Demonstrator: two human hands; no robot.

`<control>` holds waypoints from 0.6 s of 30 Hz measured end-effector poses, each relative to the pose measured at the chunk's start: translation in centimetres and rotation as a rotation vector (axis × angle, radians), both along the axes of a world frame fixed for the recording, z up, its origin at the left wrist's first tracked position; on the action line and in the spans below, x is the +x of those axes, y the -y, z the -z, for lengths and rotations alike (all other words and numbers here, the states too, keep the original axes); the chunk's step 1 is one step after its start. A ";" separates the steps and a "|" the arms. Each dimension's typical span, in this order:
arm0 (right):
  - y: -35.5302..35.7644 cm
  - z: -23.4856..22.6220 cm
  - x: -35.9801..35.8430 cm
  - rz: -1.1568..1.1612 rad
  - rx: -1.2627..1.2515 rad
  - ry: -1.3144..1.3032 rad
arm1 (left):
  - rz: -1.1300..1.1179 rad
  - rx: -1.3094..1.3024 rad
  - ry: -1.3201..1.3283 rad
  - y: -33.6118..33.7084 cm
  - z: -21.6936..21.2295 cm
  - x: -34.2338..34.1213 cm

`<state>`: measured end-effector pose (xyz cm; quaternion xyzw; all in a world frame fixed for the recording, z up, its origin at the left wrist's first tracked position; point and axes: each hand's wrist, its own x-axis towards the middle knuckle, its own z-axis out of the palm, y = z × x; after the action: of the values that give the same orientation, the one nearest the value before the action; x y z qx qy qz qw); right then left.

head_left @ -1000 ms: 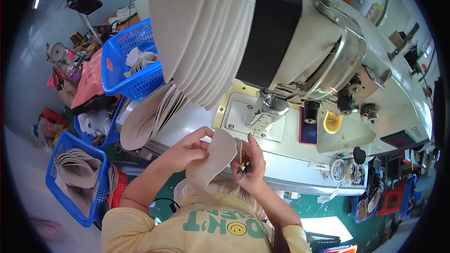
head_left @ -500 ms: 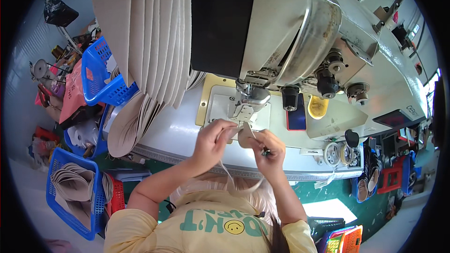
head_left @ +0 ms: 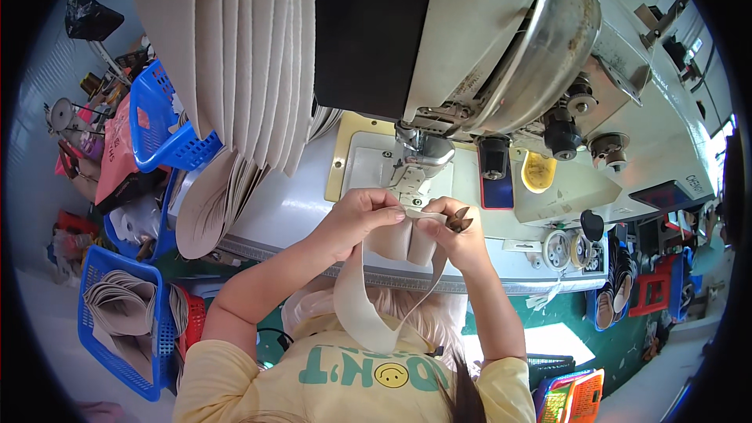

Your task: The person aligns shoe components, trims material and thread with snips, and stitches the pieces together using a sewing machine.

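A curved beige fabric piece [head_left: 359, 305] hangs in a loop in front of my chest, its upper edge held up before the sewing machine [head_left: 427, 158]. My left hand [head_left: 359, 219] pinches this edge between thumb and fingers. Close beside it, my right hand [head_left: 454, 236] is closed on the other end of the edge. Pointed dark blades, apparently of thread snips [head_left: 460, 220], stick out from the right fist; their handles are hidden. Both hands are just on the near side of the needle plate [head_left: 364, 168], apart from the presser foot.
Stacked beige pieces [head_left: 252, 55] rise at the upper left, with more [head_left: 211, 207] on the table below. Blue baskets [head_left: 166, 321] stand left. A phone [head_left: 497, 194], a yellow dish [head_left: 538, 172] and white bobbins [head_left: 557, 248] lie right of the needle area.
The fabric piece has been turned and spread; its wide band now loops down toward my chest. My hands stay close together, and the snips' blades now show beside my right hand.
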<state>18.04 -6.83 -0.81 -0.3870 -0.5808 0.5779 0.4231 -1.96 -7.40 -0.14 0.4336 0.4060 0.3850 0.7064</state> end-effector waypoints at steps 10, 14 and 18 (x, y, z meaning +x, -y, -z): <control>-1.2 -1.8 0.8 0.015 0.431 0.492 | -0.037 0.261 -0.238 -0.2 0.6 0.5; -1.5 -1.5 0.9 0.002 0.465 0.551 | -0.066 0.261 -0.228 -0.3 0.7 0.7; -1.6 -1.3 0.5 0.032 0.566 0.536 | -0.099 0.312 -0.252 -0.3 0.4 0.8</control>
<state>18.50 -5.23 0.45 -0.4012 -0.8010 0.2666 0.3556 -1.13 -7.08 -0.50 0.5620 0.4475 0.4202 0.5544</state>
